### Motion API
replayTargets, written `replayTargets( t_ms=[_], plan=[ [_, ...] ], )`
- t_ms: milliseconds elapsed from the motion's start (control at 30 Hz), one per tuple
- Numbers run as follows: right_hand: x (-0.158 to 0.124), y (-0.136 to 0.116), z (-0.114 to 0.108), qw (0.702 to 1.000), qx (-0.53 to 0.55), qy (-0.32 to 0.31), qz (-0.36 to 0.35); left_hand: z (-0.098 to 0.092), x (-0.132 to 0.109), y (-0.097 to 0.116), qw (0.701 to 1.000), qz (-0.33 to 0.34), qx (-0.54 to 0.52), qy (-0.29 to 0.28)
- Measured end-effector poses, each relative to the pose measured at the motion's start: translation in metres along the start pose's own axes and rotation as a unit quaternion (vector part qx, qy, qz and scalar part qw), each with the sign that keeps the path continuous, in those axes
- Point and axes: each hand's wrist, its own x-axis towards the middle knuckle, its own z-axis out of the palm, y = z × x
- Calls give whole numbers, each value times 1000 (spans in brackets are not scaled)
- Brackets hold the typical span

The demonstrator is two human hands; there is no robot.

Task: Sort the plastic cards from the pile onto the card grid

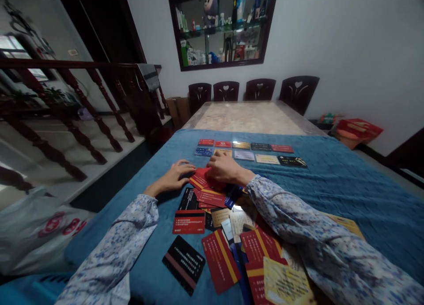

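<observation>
My left hand point(175, 176) rests at the left edge of the pile, its fingers apart and its fingertips beside a red card point(198, 177). My right hand point(225, 167) is closed over another red card point(214, 181) at the top of the pile; its fingertips are partly hidden. Toward me lie overlapping cards in several colours, among them a black card point(184, 264), a red card with a yellow stripe point(221, 261) and a yellow card point(287, 282). Beyond my hands, two rows of cards are laid out, including a white card point(244, 155) and a black card point(292, 162).
A blue cloth point(159, 157) covers the near part of the marble-topped table point(248, 115). Dark chairs point(225, 91) stand at the far end. On the left are a wooden railing point(96, 86) and a white plastic bag point(36, 234). A red bag point(359, 127) sits at the right.
</observation>
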Motion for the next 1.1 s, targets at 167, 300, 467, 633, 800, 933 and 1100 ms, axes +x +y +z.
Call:
replayTargets(
  t_ms=[167, 300, 467, 633, 800, 933, 1100],
  plan=[
    [0, -13, 3, 1000, 3, -10, -24, 2, -2, 3, 1000, 4, -18, -25],
    [0, -20, 4, 999, 9, -23, -38, 3, -1, 4, 999, 10, -12, -40],
    [1, -21, 10, 998, 25, -27, -52, 5, 0, 1, 999, 22, -1, -33],
    [0, -18, 12, 998, 31, -32, -48, 7, 1, 4, 999, 26, 21, -20],
    [-1, -16, 11, 998, 33, -35, -41, 8, 0, 4, 999, 29, 30, -16],
    [-1, -13, 12, 998, 39, -36, -44, 8, -1, 3, 999, 24, 32, -17],
    [0, -7, 16, 995, 61, -43, -62, 5, -1, 3, 999, 27, 17, -18]
  ],
)
